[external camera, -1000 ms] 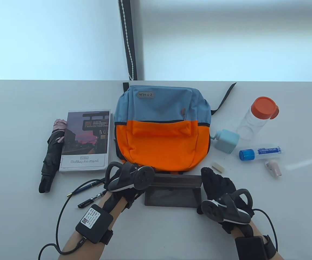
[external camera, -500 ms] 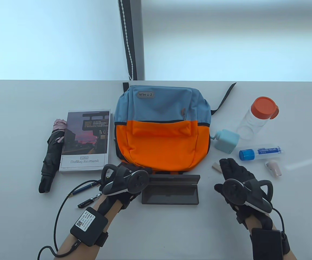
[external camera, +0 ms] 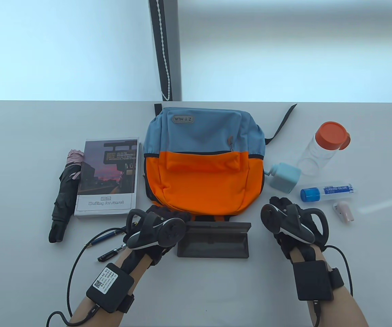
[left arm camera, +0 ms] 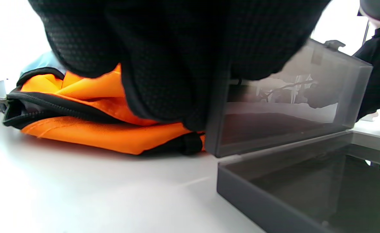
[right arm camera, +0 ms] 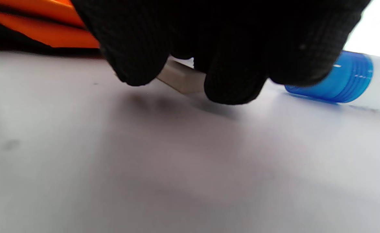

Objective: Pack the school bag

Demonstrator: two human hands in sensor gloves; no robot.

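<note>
The blue and orange backpack (external camera: 204,163) lies flat in the middle of the table, its zip shut. In front of it a dark translucent pencil case (external camera: 213,245) stands open with nothing inside. My left hand (external camera: 173,215) grips the left end of its raised lid (left arm camera: 290,106), fingers curled over the edge. My right hand (external camera: 274,204) is down on the table right of the case and hides the eraser in the table view. In the right wrist view its fingertips (right arm camera: 232,87) pinch the pale eraser (right arm camera: 180,77) at the table surface.
A book (external camera: 107,177) and a folded umbrella (external camera: 64,197) lie left of the bag, two pens (external camera: 105,236) by my left wrist. On the right are a clear bottle with an orange cap (external camera: 323,148), a light blue box (external camera: 284,177), a glue tube (external camera: 328,192) and a small pink item (external camera: 343,211).
My right hand left the case's right end, swung right and forward, and closed its fingers on the eraser. My left hand stayed on the lid; the case slid slightly left.
</note>
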